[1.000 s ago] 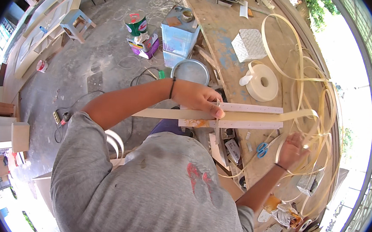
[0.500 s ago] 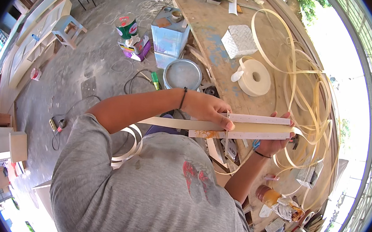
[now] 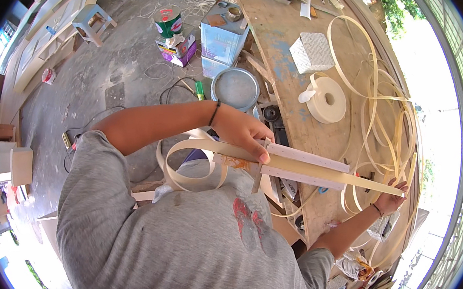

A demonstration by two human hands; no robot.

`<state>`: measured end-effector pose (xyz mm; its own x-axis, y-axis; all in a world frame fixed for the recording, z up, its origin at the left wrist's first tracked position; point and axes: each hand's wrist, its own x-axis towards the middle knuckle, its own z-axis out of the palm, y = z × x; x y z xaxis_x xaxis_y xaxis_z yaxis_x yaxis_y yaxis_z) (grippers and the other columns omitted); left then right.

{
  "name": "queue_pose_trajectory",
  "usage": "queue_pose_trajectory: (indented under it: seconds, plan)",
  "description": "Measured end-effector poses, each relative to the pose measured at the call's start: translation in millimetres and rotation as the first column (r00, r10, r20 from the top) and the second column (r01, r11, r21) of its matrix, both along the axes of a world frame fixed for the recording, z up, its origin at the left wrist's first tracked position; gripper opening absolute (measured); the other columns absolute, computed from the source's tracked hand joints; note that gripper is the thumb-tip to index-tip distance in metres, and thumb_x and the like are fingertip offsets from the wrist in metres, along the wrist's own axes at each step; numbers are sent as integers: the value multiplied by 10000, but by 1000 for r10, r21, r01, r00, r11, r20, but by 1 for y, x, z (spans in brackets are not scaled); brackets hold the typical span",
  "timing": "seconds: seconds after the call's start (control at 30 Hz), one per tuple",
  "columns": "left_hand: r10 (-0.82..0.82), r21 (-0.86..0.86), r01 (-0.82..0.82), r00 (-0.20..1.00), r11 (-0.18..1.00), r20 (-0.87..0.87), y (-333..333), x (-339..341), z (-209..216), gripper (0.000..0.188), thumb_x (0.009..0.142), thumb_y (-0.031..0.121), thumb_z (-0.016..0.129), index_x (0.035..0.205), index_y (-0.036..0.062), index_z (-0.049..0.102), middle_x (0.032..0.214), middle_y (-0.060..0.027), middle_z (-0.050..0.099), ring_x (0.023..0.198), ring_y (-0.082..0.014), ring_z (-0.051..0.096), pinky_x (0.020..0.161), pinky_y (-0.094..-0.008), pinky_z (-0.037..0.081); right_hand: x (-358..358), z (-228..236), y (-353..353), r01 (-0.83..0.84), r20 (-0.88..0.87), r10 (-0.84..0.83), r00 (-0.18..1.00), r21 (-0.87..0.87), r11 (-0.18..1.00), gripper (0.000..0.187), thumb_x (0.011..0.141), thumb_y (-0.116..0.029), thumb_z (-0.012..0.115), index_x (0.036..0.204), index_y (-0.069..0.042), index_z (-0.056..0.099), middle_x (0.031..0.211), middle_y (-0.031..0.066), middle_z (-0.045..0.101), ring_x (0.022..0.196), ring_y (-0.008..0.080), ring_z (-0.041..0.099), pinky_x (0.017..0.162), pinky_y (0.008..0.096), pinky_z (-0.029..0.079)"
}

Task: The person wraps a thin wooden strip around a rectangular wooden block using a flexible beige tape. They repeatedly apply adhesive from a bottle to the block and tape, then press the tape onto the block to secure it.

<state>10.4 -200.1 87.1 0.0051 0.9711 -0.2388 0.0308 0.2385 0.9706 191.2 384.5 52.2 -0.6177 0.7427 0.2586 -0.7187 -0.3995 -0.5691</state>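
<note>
Presently left hand (image 3: 243, 137) presses edging strip (image 3: 317, 173) onto wooden strip (image 3: 305, 156) above bench (image 3: 284, 44); right hand (image 3: 391, 196) grips its far end. Uneven tension could skew the strip.

The left hand (image 3: 240, 134) presses a pale edging strip (image 3: 317, 171) onto a narrow board (image 3: 305, 156) (right hand (image 3: 391, 196) holding the strip's far end).

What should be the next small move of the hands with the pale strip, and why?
Probably slide the left hand along the pale strip toward the right hand, pressing it down. The left fingers pin it only at the near end of the narrow white panel, the right hand holds the far end taut, and the stretch between looks unpressed.
</note>
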Motion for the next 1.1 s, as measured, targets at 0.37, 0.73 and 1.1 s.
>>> queue_pose_trajectory:
  seconds: [0.37, 0.73, 1.1]
  plan:
    - [202, -37, -199, 975, 979, 93, 32, -17, -3, 652, 871, 514, 612, 1218, -23, 484, 1019, -88, 616, 925, -119, 587, 749, -256, 493, -62, -37, -228, -327, 242, 382, 892, -239, 914, 612, 930, -512, 471, 1275, -7, 470, 1376, 112, 458, 1307, 284, 373, 1094, 517, 260]
    - [149, -72, -153, 987, 986, -58, 66, -3, 4, 784, 820, 598, 624, 1199, -75, 488, 1069, -135, 601, 960, -158, 592, 779, -258, 489, -72, -31, -229, -451, -70, 449, 891, -15, 893, 381, 961, -310, 505, 1225, -35, 509, 1300, 61, 532, 1319, 235, 383, 1073, 525, 332]
    - [87, -3, -88, 994, 996, -64, 25, 4, 24, 651, 854, 511, 635, 1179, -38, 508, 972, -86, 630, 880, -114, 597, 725, -262, 490, -41, -7, -71, -135, -74, 129, 989, -90, 987, 319, 934, -255, 536, 1125, -2, 574, 1154, 89, 631, 1265, 239, 455, 1093, 607, 220]
